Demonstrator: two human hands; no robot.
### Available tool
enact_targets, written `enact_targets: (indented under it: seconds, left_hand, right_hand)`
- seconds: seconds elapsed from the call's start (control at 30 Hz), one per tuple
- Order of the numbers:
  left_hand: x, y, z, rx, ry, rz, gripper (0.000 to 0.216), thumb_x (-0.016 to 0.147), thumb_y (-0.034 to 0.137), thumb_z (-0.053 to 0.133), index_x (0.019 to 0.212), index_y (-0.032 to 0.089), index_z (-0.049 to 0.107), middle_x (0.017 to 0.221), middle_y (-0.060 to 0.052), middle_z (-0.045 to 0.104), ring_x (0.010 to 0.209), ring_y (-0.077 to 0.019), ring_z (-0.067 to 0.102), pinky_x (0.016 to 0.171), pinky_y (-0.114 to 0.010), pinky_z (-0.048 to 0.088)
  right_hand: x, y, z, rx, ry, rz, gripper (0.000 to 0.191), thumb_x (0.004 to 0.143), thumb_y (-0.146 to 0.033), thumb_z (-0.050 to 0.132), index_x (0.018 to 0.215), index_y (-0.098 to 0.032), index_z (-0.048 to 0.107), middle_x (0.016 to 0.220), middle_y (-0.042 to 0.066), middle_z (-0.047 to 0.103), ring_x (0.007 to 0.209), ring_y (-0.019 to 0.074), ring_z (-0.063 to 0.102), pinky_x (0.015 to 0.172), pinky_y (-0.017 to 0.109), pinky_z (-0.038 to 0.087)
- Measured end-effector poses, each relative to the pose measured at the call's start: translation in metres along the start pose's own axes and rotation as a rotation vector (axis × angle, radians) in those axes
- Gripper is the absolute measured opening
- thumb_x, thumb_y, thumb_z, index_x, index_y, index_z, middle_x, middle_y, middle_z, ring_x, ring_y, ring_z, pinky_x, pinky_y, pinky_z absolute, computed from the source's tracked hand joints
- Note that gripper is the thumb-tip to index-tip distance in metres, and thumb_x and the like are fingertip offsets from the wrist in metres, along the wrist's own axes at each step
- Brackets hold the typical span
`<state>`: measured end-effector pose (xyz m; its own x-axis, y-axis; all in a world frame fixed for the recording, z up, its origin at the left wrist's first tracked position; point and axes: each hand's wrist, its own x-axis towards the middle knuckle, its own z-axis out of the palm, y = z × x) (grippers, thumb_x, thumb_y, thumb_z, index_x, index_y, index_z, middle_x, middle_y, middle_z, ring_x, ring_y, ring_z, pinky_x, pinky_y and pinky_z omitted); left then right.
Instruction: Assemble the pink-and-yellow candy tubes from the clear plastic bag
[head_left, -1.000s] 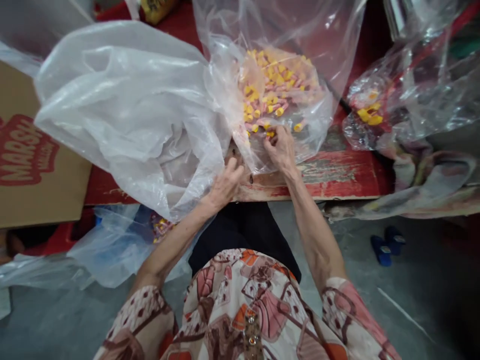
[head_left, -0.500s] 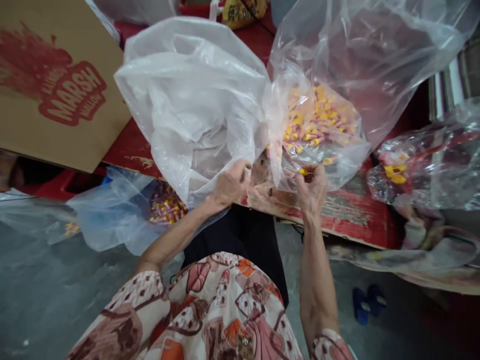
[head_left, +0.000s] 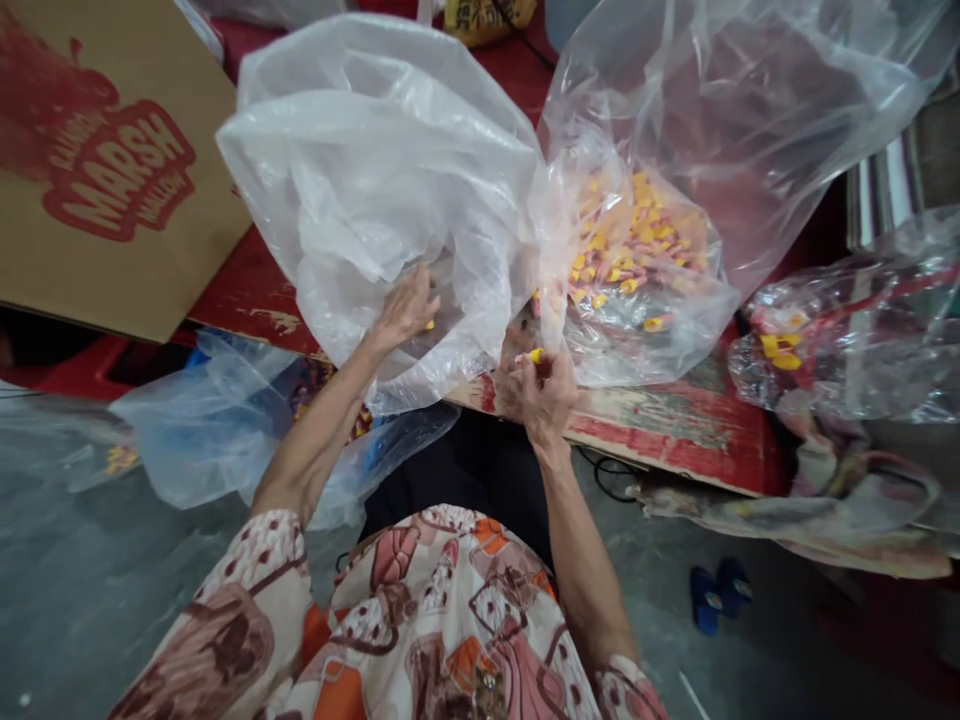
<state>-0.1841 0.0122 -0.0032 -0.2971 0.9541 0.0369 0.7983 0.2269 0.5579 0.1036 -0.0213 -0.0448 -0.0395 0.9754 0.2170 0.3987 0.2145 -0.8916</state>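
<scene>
My left hand (head_left: pixel 407 308) reaches into the mouth of a large cloudy plastic bag (head_left: pixel 375 170) on the red table (head_left: pixel 660 430); a small yellow piece (head_left: pixel 429 325) shows at its fingertips. My right hand (head_left: pixel 541 392) is closed near the table's front edge and pinches a small yellow and pink candy (head_left: pixel 535 355). Just right of it lies a clear bag of yellow and pink candies (head_left: pixel 637 250), its plastic rising high behind.
A brown cardboard box (head_left: pixel 112 170) printed MARSH MALLOW stands at the left. A bluish plastic bag (head_left: pixel 210 420) with wrapped candies hangs below the table edge. Another clear bag (head_left: pixel 840 320) with a few yellow pieces lies at right. Blue slippers (head_left: pixel 716 592) are on the grey floor.
My left hand has moved up from the bag's edge into the cloudy bag. My right hand has drawn back left from the candy bag with a candy in its fingers.
</scene>
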Motion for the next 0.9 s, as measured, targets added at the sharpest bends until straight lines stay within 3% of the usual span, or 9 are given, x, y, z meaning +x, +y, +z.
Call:
enact_targets:
  seconds: [0.07, 0.13, 0.23, 0.3, 0.37, 0.5, 0.6, 0.73, 0.9]
  left_hand:
    - [-0.015, 0.010, -0.004, -0.165, 0.058, -0.031, 0.019, 0.096, 0.017, 0.074, 0.111, 0.020, 0.064, 0.110, -0.005, 0.070, 0.106, -0.0223, 0.068, 0.102, -0.035, 0.058]
    - [-0.036, 0.027, -0.004, -0.411, 0.045, -0.047, 0.021, 0.095, 0.025, 0.075, 0.114, 0.021, 0.067, 0.104, -0.002, 0.071, 0.090, -0.0178, 0.068, 0.085, -0.030, 0.060]
    - [-0.068, 0.058, 0.006, -0.722, -0.169, -0.068, 0.033, 0.092, 0.039, 0.079, 0.118, 0.020, 0.070, 0.097, -0.001, 0.074, 0.071, -0.0119, 0.063, 0.066, -0.024, 0.054]
    - [-0.081, 0.074, 0.017, -0.853, -0.317, -0.094, 0.045, 0.091, 0.050, 0.081, 0.121, 0.019, 0.070, 0.096, -0.003, 0.077, 0.065, -0.0106, 0.062, 0.061, -0.023, 0.051]
    - [-0.086, 0.081, 0.025, -0.896, -0.369, -0.103, 0.052, 0.093, 0.059, 0.078, 0.124, 0.018, 0.069, 0.096, -0.004, 0.078, 0.066, -0.0115, 0.065, 0.061, -0.023, 0.051]
    - [-0.083, 0.082, 0.033, -0.566, -0.317, 0.051, 0.038, 0.102, 0.051, 0.070, 0.122, 0.019, 0.071, 0.103, -0.004, 0.079, 0.082, -0.0162, 0.073, 0.074, -0.026, 0.057]
    - [-0.086, 0.093, 0.039, -0.130, -0.313, 0.203, 0.022, 0.109, 0.038, 0.065, 0.122, 0.020, 0.071, 0.111, -0.008, 0.079, 0.099, -0.0230, 0.077, 0.084, -0.031, 0.056]
    - [-0.086, 0.120, 0.049, 0.319, -0.424, 0.341, 0.021, 0.116, 0.026, 0.050, 0.123, 0.019, 0.069, 0.119, -0.012, 0.076, 0.102, -0.0262, 0.078, 0.078, -0.032, 0.051]
    - [-0.063, 0.127, 0.043, 0.405, -0.530, 0.395, 0.020, 0.114, 0.026, 0.054, 0.127, 0.017, 0.067, 0.119, -0.012, 0.077, 0.103, -0.0258, 0.077, 0.080, -0.032, 0.053]
  right_hand:
    - [0.002, -0.002, -0.002, 0.038, -0.045, 0.028, 0.041, 0.103, -0.066, 0.057, 0.096, -0.026, 0.061, 0.092, 0.006, 0.074, 0.084, 0.0224, 0.070, 0.085, 0.038, 0.059]
    - [0.003, -0.008, 0.000, 0.143, -0.008, 0.111, 0.041, 0.101, -0.067, 0.061, 0.097, -0.026, 0.059, 0.090, 0.004, 0.073, 0.080, 0.0205, 0.068, 0.081, 0.035, 0.059]
    - [0.002, -0.021, 0.010, 0.399, 0.112, 0.269, 0.047, 0.098, -0.071, 0.069, 0.099, -0.026, 0.056, 0.086, -0.002, 0.068, 0.075, 0.0161, 0.064, 0.073, 0.029, 0.056]
    - [-0.002, -0.029, 0.018, 0.560, 0.114, 0.342, 0.051, 0.096, -0.074, 0.071, 0.097, -0.026, 0.053, 0.081, -0.004, 0.064, 0.072, 0.0143, 0.062, 0.071, 0.027, 0.055]
    - [-0.005, -0.033, 0.020, 0.606, 0.061, 0.364, 0.052, 0.097, -0.076, 0.069, 0.094, -0.026, 0.053, 0.079, -0.004, 0.063, 0.071, 0.0140, 0.060, 0.071, 0.027, 0.054]
    - [-0.010, -0.020, -0.001, 0.245, -0.012, 0.137, 0.041, 0.110, -0.061, 0.055, 0.094, -0.024, 0.064, 0.097, 0.005, 0.071, 0.091, 0.0192, 0.066, 0.088, 0.033, 0.057]
    - [-0.009, 0.003, -0.025, -0.026, 0.102, -0.001, 0.035, 0.115, -0.048, 0.047, 0.103, -0.024, 0.069, 0.114, 0.010, 0.071, 0.108, 0.0235, 0.066, 0.100, 0.039, 0.056]
    - [-0.006, 0.032, -0.039, -0.169, 0.232, 0.024, 0.034, 0.117, -0.043, 0.043, 0.107, -0.023, 0.068, 0.108, 0.010, 0.069, 0.107, 0.0245, 0.066, 0.103, 0.041, 0.056]
    - [-0.004, 0.040, -0.032, -0.175, 0.196, 0.033, 0.034, 0.117, -0.039, 0.041, 0.104, -0.023, 0.068, 0.110, 0.012, 0.069, 0.110, 0.0260, 0.066, 0.104, 0.043, 0.055]
